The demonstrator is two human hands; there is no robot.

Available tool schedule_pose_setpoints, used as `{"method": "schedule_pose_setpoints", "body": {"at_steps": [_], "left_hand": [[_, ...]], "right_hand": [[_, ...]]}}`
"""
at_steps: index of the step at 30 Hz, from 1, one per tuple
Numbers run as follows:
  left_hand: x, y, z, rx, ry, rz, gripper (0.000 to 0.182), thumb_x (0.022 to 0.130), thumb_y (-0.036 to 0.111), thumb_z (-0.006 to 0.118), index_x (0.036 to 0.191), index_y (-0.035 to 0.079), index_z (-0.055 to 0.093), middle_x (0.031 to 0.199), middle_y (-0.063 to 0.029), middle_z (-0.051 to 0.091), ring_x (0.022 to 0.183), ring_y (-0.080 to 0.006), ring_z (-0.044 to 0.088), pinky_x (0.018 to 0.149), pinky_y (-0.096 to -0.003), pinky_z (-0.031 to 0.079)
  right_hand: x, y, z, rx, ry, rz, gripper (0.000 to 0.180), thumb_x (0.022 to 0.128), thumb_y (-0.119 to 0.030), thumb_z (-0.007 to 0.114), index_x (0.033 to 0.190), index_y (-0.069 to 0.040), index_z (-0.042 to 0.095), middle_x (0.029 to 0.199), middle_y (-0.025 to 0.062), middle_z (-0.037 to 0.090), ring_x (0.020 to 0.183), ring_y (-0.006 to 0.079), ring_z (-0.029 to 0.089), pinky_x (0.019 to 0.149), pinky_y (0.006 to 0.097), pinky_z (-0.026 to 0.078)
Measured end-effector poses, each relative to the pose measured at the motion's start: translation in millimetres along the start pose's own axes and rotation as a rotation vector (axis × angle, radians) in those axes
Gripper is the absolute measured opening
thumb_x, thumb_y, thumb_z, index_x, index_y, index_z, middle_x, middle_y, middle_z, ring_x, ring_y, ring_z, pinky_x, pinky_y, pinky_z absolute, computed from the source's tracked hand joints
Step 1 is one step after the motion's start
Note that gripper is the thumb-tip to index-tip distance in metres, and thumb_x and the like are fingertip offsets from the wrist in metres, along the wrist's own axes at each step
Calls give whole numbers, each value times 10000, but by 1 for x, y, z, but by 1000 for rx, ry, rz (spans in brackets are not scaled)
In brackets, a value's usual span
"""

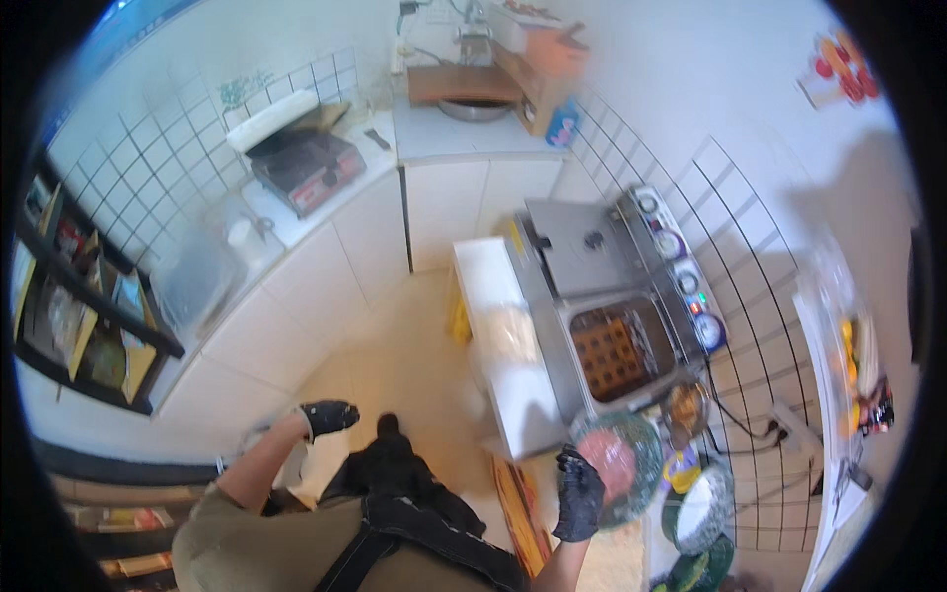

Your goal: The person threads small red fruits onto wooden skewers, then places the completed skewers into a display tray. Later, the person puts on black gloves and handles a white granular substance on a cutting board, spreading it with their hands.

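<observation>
My left hand (331,419), in a black glove marked with pale specks, hangs over the floor, well away from any counter. Nothing shows in it, and its fingers point right, loosely extended. My right hand (579,494), gloved in black too, is at the left edge of a greenish clear bowl (645,451). Pink raw meat (608,462) lies in the bowl, partly behind the fingers. Whether those fingers grip the rim cannot be seen. Just beyond is a deep fryer (562,370) with one lidded well; a dark grid-like basket or rack (608,359) sits in its uncovered well.
A white board or box top (518,411) bearing a clear-wrapped item (509,334) runs along the fryer's near side. A small bowl of brown food (686,409) and a bowl of white powder (703,510) stand at right. Power cords (747,436) trail near the wall grid.
</observation>
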State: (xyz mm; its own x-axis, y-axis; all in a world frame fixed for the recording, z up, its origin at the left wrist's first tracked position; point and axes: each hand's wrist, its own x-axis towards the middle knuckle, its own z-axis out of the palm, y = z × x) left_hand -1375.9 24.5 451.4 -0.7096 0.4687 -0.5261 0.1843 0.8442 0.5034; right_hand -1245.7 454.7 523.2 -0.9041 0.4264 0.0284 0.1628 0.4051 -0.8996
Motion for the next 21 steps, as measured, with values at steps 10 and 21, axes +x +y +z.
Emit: {"method": "schedule_pose_setpoints", "body": {"at_steps": [10, 21], "left_hand": [[166, -42, -186, -179, 99, 149, 460, 920, 332, 431, 1217, -11, 501, 1198, -188, 553, 1097, -310, 535, 964, -357, 404], [436, 53, -486, -1200, 118, 600, 425, 903, 213, 525, 1277, 25, 446, 1174, -136, 562, 1055, -234, 565, 880, -345, 459]], "right_hand": [[162, -106, 203, -251, -458, 59, 271, 883, -219, 536, 1089, -76, 638, 884, 110, 674, 782, 202, 637, 702, 301, 489], [456, -177, 308, -198, -390, -335, 342, 886, -252, 560, 1143, -28, 590, 1051, 188, 627, 992, 302, 604, 848, 358, 467]]}}
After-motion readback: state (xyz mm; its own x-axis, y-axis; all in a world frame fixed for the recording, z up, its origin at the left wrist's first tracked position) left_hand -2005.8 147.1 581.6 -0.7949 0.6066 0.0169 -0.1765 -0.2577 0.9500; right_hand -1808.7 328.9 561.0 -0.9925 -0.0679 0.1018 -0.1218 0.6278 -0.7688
